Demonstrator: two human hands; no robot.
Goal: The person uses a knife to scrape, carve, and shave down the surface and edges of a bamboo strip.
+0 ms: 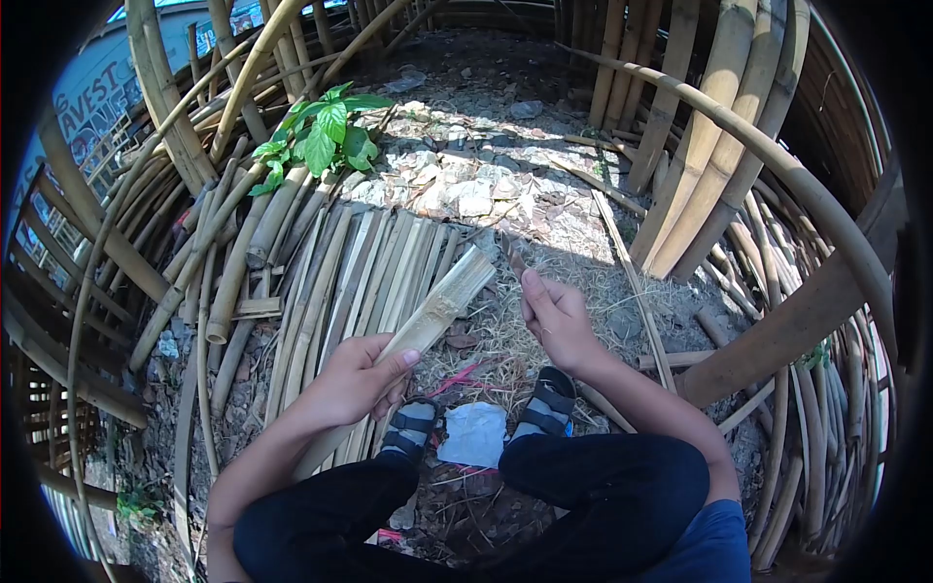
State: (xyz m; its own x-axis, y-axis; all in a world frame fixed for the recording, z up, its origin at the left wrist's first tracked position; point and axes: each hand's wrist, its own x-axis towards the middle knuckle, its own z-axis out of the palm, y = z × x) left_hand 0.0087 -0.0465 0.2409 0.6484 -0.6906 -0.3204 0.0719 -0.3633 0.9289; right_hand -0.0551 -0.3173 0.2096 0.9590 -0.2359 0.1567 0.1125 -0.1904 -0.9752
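My left hand (355, 384) is wrapped around a split bamboo strip (439, 309), thumb on its pale inner face. The strip slants up and away to the right, its far end raised above the ground. Some rough, frayed fibre shows along its middle. Close to that far end, my right hand (561, 316) is closed on a thin dark blade (512, 255) that points upward, apparently a knife; its handle is hidden in my fingers. Whether the blade touches the strip I cannot tell. Beyond my left hand lie several bamboo strips (364, 277) side by side.
Bamboo poles (709, 146) stand at right, and a curved pole (739, 136) arches overhead. More poles (233, 262) lie at left beside a leafy plant (326, 136). Between my sandalled feet sits a pale sheet (473, 433). Shavings (583, 291) cover the ground.
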